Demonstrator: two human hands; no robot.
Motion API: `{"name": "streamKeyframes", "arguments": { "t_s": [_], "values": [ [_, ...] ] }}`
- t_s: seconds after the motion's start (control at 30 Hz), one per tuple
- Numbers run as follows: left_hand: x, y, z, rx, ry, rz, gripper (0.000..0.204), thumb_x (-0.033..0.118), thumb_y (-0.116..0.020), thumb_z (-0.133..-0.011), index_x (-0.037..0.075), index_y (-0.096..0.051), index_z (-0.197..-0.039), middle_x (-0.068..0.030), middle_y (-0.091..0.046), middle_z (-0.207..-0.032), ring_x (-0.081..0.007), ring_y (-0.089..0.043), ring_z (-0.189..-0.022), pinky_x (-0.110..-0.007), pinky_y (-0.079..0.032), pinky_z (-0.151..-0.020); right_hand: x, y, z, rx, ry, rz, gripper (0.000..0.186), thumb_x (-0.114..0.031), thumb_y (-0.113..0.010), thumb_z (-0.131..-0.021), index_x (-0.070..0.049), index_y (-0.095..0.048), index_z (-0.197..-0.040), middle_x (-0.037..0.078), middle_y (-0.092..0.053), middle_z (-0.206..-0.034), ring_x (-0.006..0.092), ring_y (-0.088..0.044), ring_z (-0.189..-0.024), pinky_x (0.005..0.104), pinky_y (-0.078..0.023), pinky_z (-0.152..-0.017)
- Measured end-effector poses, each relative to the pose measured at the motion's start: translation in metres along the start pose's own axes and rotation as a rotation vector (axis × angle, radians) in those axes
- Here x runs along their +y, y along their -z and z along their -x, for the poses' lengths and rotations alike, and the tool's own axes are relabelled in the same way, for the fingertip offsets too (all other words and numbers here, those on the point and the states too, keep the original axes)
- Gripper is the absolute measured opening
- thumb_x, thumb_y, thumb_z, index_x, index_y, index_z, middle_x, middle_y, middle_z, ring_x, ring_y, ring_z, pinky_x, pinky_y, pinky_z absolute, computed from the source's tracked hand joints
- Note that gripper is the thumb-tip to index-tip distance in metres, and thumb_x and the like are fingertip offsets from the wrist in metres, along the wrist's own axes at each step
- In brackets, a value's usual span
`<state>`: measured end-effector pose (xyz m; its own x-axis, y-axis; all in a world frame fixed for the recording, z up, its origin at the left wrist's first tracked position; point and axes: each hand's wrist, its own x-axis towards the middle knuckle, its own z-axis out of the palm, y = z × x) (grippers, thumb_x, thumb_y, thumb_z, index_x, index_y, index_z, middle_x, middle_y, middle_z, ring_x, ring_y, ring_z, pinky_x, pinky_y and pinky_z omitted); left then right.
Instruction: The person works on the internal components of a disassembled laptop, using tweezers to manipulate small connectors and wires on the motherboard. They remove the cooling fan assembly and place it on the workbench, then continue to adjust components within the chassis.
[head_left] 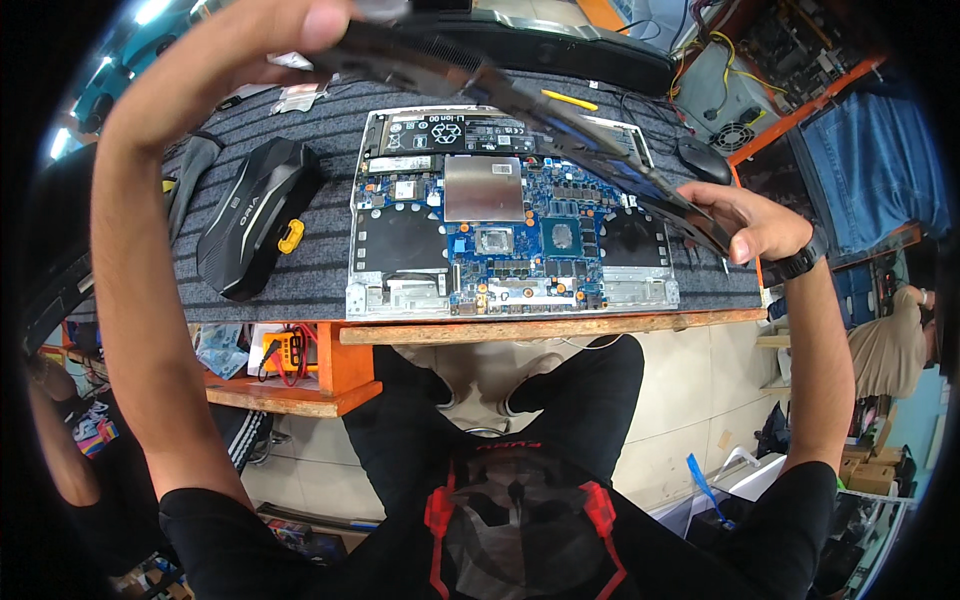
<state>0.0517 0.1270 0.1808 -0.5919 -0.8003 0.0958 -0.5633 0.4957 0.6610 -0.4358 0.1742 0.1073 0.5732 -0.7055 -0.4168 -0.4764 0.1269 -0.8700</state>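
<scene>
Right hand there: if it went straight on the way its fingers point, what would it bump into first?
The dark panel that the right hand holds; beyond it, perhaps the opened laptop, though depth is unclear.

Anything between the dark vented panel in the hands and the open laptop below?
Nothing visible. The left hand and right hand hold the dark vented panel aslant above the open laptop. The panel hides part of the laptop's far right area, so I can't tell there.
</scene>
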Motion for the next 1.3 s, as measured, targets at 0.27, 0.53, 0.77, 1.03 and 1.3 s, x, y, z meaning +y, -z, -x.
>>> {"name": "streamKeyframes", "arguments": {
  "t_s": [0.27,0.53,0.77,1.03,1.3],
  "values": [
    [0.044,0.025,-0.032,0.220,-0.037,-0.043,0.063,0.066,-0.051,-0.094,0.007,-0.070,-0.106,-0.0047,-0.067,-0.091,-0.0110,-0.062,-0.083,-0.028,-0.048,-0.074,0.029,-0.035,0.018,0.028,0.201,-0.277,0.126,-0.080,-0.078,-0.064,0.011,-0.042,-0.144,0.020,-0.057,-0.134,0.0241,-0.059,-0.117,0.0360,-0.050,-0.096],
    [0.126,-0.010,-0.072,0.058,0.104,-0.172,0.063,0.065,-0.049,-0.096,0.006,-0.069,-0.104,-0.0060,-0.066,-0.090,-0.0124,-0.061,-0.082,-0.029,-0.047,-0.074,0.076,-0.122,0.027,-0.147,0.462,-0.858,0.112,-0.080,-0.061,-0.082,-0.005,-0.026,-0.157,0.029,-0.039,-0.151,0.0428,-0.051,-0.132,0.0473,-0.054,-0.087],
    [0.170,-0.023,-0.077,0.036,0.193,-0.258,0.063,0.064,-0.048,-0.097,0.005,-0.069,-0.103,-0.0071,-0.066,-0.089,-0.0136,-0.060,-0.080,-0.031,-0.047,-0.074,0.080,-0.207,0.027,-0.259,0.497,-1.325,0.115,-0.091,-0.041,-0.083,-0.006,-0.025,-0.159,0.030,-0.042,-0.149,0.0453,-0.053,-0.127,0.0434,-0.053,-0.082],
    [0.189,-0.024,-0.075,0.035,0.248,-0.293,0.064,0.063,-0.046,-0.099,0.004,-0.069,-0.102,-0.0084,-0.066,-0.088,-0.0150,-0.059,-0.079,-0.033,-0.047,-0.074,0.089,-0.224,0.040,-0.306,0.426,-1.419,0.119,-0.094,-0.039,-0.078,-0.011,-0.020,-0.161,0.031,-0.033,-0.153,0.0493,-0.048,-0.131,0.0493,-0.053,-0.082],
    [0.199,-0.019,-0.070,0.036,0.276,-0.311,0.064,0.063,-0.045,-0.101,0.003,-0.068,-0.100,-0.0097,-0.066,-0.087,-0.0163,-0.057,-0.077,-0.034,-0.046,-0.074,0.101,-0.234,0.047,-0.290,0.405,-1.514,0.131,-0.100,-0.044,-0.068,-0.006,-0.026,-0.157,0.040,-0.037,-0.146,0.0541,-0.051,-0.123,0.0530,-0.052,-0.079]
  ]
}}
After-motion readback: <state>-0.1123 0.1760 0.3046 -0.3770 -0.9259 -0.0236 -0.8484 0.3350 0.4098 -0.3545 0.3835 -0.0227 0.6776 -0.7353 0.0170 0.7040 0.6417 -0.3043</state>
